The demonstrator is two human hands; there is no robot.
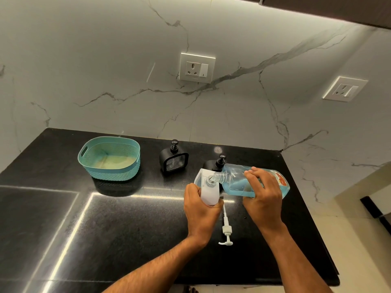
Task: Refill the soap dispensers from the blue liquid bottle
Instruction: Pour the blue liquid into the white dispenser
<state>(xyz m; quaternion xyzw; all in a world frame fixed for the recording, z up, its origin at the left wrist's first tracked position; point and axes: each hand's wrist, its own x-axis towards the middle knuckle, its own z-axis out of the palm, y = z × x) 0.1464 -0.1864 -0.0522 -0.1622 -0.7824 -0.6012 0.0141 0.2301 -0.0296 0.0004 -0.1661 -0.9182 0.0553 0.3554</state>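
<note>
My right hand point(263, 193) grips a clear bottle of blue liquid point(234, 182), tipped sideways with its threaded neck pointing left. The neck sits at the open top of a white soap dispenser point(208, 191), which my left hand point(201, 210) holds on the black counter. The dispenser's white pump point(226, 229) lies loose on the counter between my wrists. Two black dispensers with pumps on stand behind: one point(174, 158) apart to the left, the other point(215, 163) partly hidden behind the bottle.
A teal perforated basket point(110, 158) stands at the back left of the black counter point(105, 229). The counter's right edge drops off near my right forearm. A marble wall with two sockets rises behind.
</note>
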